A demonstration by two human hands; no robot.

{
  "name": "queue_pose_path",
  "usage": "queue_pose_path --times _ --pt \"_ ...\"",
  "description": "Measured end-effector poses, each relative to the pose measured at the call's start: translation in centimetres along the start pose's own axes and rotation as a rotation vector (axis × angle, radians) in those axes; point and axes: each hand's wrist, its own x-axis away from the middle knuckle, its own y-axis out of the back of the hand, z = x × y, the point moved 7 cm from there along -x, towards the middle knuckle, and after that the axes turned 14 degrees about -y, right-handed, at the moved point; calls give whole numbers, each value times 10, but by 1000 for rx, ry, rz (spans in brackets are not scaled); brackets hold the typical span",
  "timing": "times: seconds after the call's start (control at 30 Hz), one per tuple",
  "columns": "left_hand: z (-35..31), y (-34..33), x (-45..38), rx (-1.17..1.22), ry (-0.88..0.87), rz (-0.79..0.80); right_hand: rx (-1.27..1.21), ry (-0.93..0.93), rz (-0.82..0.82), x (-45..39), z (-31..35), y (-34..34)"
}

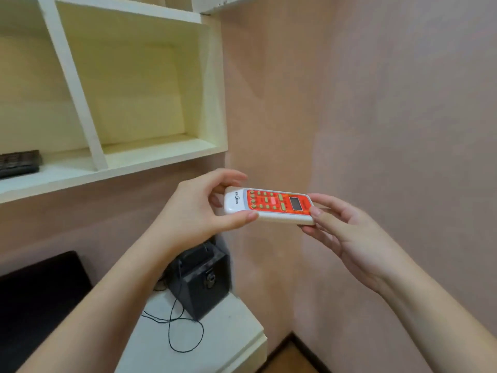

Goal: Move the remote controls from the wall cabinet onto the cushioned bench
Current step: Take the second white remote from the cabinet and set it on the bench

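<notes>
Soft, even indoor light; faint shadows inside cabinet (139, 84). Slight overall blur; wide-angle bending toward frame edges. No glare.

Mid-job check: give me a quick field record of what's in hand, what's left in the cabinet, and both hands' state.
held item: white and orange remote, level, in front of the wall
left hand: grips its logo end
right hand: fingers on its display end
wall cabinet: dark remote lies in left compartment
below: black speaker on a white surface
cushioned bench: not in view
</notes>
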Motion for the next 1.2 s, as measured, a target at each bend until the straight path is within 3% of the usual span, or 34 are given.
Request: queue_pose_path --times 0.3,0.57,0.9,1.2 --pt "-71 -140 -8 135 -106 232 9 -3 -206 90 -16 140" --pt "-140 -226 -14 237 -249 459 -2 -13 -337 168 -25 225" --pt "-188 -299 -33 445 -412 551 -115 9 -612 237 -40 280" --pt "-213 -368 -47 685 -540 652 -176 76 -959 288 -53 296"
